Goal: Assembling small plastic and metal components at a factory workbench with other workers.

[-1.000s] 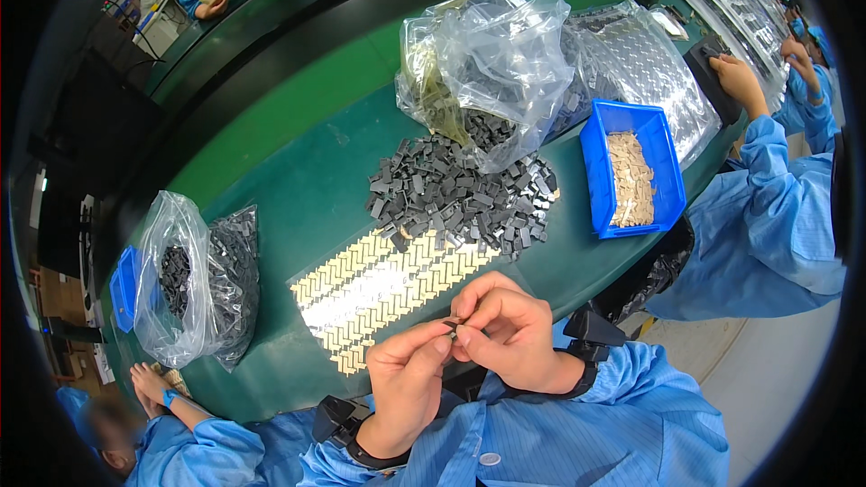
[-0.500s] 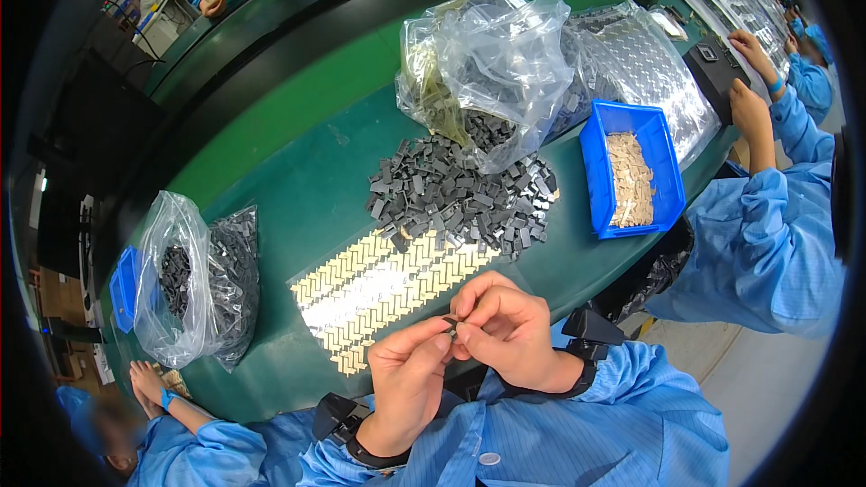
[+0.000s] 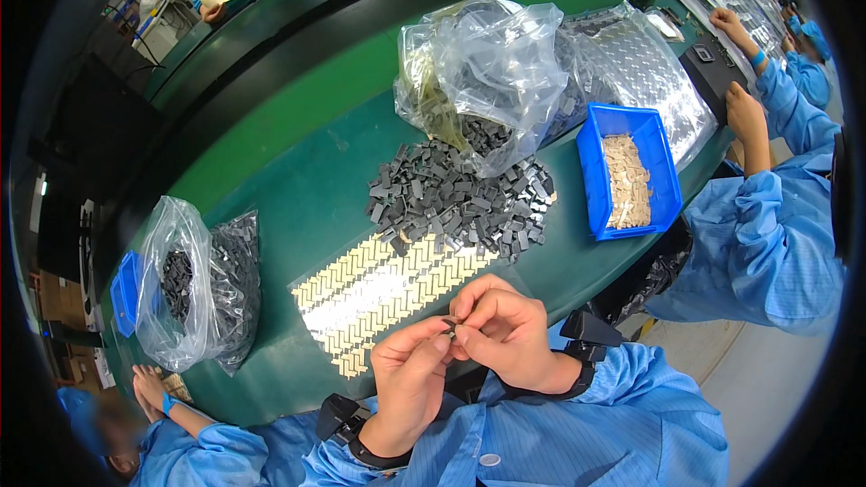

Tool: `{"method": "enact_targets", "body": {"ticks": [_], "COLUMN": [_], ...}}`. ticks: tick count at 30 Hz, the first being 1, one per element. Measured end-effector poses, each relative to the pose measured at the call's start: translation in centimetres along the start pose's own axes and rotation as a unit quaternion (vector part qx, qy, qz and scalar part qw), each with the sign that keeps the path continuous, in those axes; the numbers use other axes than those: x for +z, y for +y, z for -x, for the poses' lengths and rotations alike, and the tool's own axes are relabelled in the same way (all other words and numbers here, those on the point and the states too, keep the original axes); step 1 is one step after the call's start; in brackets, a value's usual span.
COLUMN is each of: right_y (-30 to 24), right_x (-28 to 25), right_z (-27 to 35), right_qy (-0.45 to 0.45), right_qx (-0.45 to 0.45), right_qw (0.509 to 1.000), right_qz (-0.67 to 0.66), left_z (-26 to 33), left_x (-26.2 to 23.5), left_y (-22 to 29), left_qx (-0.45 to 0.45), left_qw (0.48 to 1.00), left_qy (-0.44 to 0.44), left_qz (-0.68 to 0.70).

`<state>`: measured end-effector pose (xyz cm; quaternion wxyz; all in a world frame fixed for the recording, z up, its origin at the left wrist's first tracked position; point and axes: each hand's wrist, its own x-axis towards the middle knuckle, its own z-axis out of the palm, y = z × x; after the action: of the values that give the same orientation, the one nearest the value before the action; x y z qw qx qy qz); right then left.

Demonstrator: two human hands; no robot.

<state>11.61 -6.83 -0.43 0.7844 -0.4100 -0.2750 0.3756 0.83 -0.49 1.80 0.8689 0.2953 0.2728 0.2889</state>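
Between the fingertips of both hands is a small black block (image 3: 450, 328), mostly covered by the fingers. My left hand (image 3: 408, 379) pinches it from the left, and my right hand (image 3: 507, 334) pinches it from the right. Just beyond them lies a shiny sheet of cream, L-shaped adhesive pieces (image 3: 397, 293) in rows, its near right part partly behind my hands. A heap of small black blocks (image 3: 456, 198) lies at the sheet's far edge and looks like the same kind as the held one.
A blue bin (image 3: 669, 185) of tan pieces stands to the right. Behind the heap slumps a clear plastic bag (image 3: 505, 54); another bag (image 3: 236, 280) of black parts sits at left on the green table (image 3: 280, 203). Co-workers sit on both sides.
My hands keep their pinch on the block almost unchanged. At the right, the co-worker's hands have shifted slightly.
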Motion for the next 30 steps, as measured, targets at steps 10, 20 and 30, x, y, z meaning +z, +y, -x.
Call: {"method": "enact_targets", "body": {"ticks": [10,20,30], "right_y": [-0.06,-0.37,-0.21], "right_x": [-0.03,-0.10,-0.29], "right_z": [0.02,0.12,-0.05], "right_qy": [-0.010,-0.005,-0.010], "right_qx": [0.000,0.033,0.026], "right_qw": [1.000,0.999,1.000], "right_qz": [0.017,-0.012,0.003], "left_z": [0.09,0.03,0.11], "left_x": [-0.27,-0.46,-0.22], "left_y": [-0.09,0.05,0.36], "left_qx": [0.012,-0.002,-0.011], "left_qw": [1.000,1.000,1.000], "left_qy": [0.000,-0.018,-0.027], "left_qz": [-0.020,-0.023,-0.008]}}
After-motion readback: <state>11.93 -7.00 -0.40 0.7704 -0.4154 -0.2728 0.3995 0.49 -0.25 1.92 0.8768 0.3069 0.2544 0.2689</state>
